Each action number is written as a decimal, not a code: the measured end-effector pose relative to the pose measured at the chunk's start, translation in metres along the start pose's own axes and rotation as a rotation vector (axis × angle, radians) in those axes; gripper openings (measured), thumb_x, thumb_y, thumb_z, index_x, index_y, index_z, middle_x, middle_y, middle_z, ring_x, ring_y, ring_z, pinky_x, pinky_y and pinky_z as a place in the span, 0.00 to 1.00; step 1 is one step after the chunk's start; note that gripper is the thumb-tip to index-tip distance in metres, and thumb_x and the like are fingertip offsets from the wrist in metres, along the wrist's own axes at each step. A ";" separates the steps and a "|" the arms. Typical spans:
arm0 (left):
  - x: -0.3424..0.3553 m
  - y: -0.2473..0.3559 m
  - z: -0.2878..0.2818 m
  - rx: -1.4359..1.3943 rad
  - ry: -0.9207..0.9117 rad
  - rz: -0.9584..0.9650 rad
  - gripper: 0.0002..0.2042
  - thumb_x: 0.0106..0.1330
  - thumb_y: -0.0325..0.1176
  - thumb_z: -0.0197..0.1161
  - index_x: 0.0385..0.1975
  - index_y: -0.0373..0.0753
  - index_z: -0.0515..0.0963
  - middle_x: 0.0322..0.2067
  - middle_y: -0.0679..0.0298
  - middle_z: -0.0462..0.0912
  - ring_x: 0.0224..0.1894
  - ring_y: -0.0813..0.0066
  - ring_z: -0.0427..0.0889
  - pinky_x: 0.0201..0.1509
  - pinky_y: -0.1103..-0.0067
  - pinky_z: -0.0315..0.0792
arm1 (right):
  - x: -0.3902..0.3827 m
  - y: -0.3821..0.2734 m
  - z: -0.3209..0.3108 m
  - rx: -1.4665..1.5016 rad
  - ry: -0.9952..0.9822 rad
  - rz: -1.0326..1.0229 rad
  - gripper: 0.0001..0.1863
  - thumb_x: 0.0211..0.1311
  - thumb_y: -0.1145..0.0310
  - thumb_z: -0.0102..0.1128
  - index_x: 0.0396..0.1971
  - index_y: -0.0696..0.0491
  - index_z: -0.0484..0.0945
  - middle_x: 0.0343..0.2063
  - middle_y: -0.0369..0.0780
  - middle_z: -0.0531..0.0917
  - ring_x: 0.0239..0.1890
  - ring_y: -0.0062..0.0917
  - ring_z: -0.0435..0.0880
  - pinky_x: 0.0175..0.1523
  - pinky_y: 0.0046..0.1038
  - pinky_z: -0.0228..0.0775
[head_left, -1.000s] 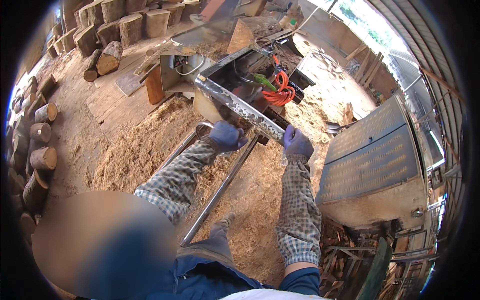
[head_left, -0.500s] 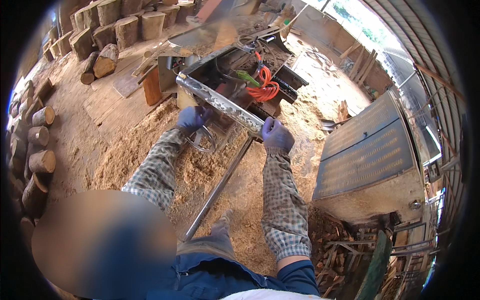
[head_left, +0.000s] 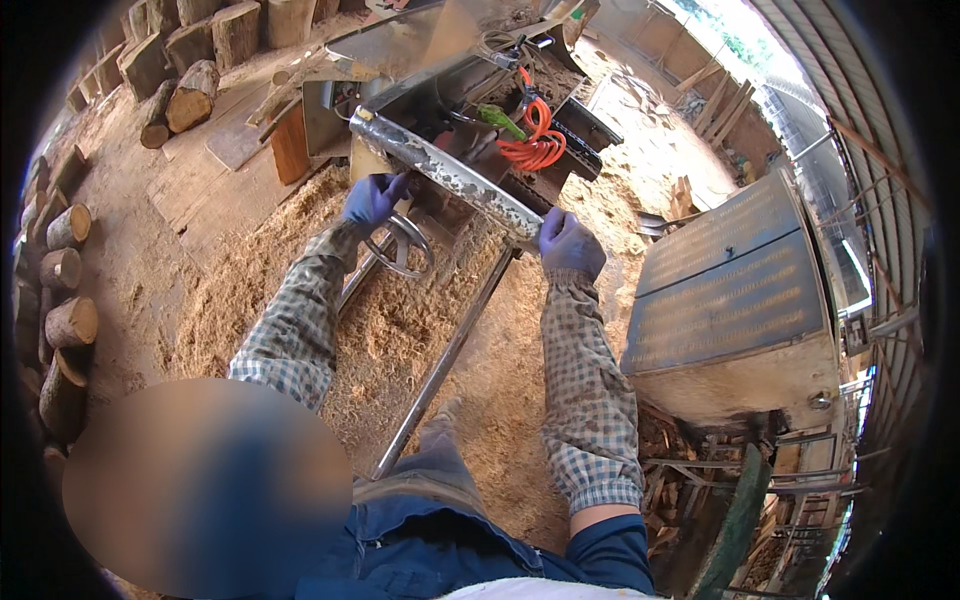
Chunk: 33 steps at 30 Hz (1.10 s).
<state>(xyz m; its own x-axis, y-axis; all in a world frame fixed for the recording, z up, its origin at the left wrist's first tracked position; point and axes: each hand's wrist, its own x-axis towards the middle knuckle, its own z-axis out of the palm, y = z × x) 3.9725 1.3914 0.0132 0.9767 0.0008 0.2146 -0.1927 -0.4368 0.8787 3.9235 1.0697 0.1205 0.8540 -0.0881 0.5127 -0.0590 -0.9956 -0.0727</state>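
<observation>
My left hand [head_left: 372, 200], in a purple glove, is closed just above a metal handwheel [head_left: 405, 247]. Its fingertips point in under the machine's front beam, and what they hold is hidden. The worn, paint-chipped metal beam [head_left: 445, 180] slants across in front of me. At its right end my right hand [head_left: 572, 245], gloved alike, is closed on the beam's corner. A coiled orange hose [head_left: 538, 140] hangs on the machine behind the beam, beside a green-handled tool [head_left: 500, 121]. From the beam's right end a metal bar [head_left: 440, 370] runs down toward my legs.
Sawdust [head_left: 400, 320] covers the ground under the machine. Cut logs [head_left: 72, 318] are stacked at the left, with more log sections [head_left: 235, 35] at the far left. A large dark-topped metal box [head_left: 730, 275] stands at the right, above scrap wood [head_left: 665, 500].
My hands have moved slightly apart, the right one shifting rightward along with the beam's end in view. More of the handwheel and a second bar beneath it now show.
</observation>
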 end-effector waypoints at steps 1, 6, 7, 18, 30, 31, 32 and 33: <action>0.003 0.001 0.002 0.005 0.009 0.001 0.30 0.72 0.58 0.50 0.29 0.35 0.84 0.23 0.55 0.83 0.28 0.68 0.79 0.38 0.72 0.72 | 0.004 0.002 0.002 0.004 0.005 0.000 0.23 0.68 0.52 0.47 0.19 0.51 0.79 0.17 0.48 0.82 0.20 0.44 0.83 0.25 0.43 0.74; 0.028 -0.023 0.014 0.013 0.080 0.035 0.30 0.72 0.59 0.49 0.29 0.35 0.84 0.21 0.56 0.81 0.27 0.65 0.80 0.37 0.70 0.71 | 0.017 -0.004 0.006 0.001 0.013 0.006 0.21 0.68 0.54 0.49 0.21 0.51 0.79 0.19 0.48 0.83 0.22 0.45 0.84 0.27 0.43 0.74; 0.031 -0.022 0.017 0.009 0.082 0.061 0.30 0.72 0.59 0.49 0.29 0.35 0.84 0.20 0.56 0.81 0.27 0.64 0.80 0.37 0.69 0.71 | 0.019 -0.001 0.011 -0.020 0.008 0.008 0.20 0.68 0.54 0.50 0.22 0.51 0.79 0.20 0.48 0.83 0.23 0.44 0.84 0.28 0.43 0.74; 0.072 -0.019 0.037 0.043 0.071 0.021 0.29 0.73 0.56 0.49 0.31 0.34 0.85 0.24 0.51 0.83 0.30 0.57 0.83 0.38 0.67 0.73 | 0.058 0.013 0.037 -0.101 -0.001 0.029 0.20 0.67 0.53 0.51 0.22 0.51 0.80 0.20 0.48 0.84 0.25 0.42 0.85 0.30 0.42 0.76; 0.136 -0.030 0.071 0.014 0.106 0.076 0.30 0.71 0.59 0.48 0.32 0.35 0.84 0.26 0.47 0.83 0.31 0.53 0.83 0.37 0.64 0.73 | 0.115 0.040 0.082 -0.140 0.048 0.007 0.19 0.67 0.53 0.51 0.22 0.50 0.80 0.18 0.45 0.83 0.23 0.40 0.85 0.28 0.41 0.74; 0.140 -0.025 0.071 0.023 0.119 0.093 0.30 0.71 0.59 0.48 0.32 0.35 0.85 0.25 0.47 0.83 0.31 0.52 0.83 0.37 0.64 0.73 | 0.121 0.040 0.079 -0.128 0.057 0.000 0.20 0.67 0.52 0.51 0.23 0.50 0.81 0.18 0.44 0.83 0.23 0.40 0.85 0.29 0.41 0.75; 0.145 -0.020 0.075 0.027 0.112 0.091 0.30 0.71 0.60 0.48 0.32 0.35 0.85 0.25 0.48 0.83 0.30 0.52 0.83 0.37 0.64 0.73 | 0.127 0.046 0.082 -0.122 0.046 0.025 0.19 0.67 0.52 0.52 0.23 0.50 0.81 0.19 0.44 0.84 0.24 0.39 0.85 0.30 0.40 0.75; 0.151 -0.015 0.079 0.031 0.106 0.089 0.31 0.71 0.60 0.48 0.32 0.36 0.85 0.25 0.48 0.83 0.30 0.52 0.83 0.37 0.64 0.73 | 0.133 0.054 0.085 -0.122 0.057 0.011 0.19 0.67 0.52 0.53 0.23 0.49 0.81 0.20 0.44 0.84 0.24 0.39 0.86 0.30 0.40 0.76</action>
<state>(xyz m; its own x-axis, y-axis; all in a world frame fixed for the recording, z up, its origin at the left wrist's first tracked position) 4.1299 1.3266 -0.0012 0.9403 0.0549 0.3359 -0.2732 -0.4668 0.8411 4.0774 1.0071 0.1119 0.8224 -0.0975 0.5606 -0.1339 -0.9907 0.0241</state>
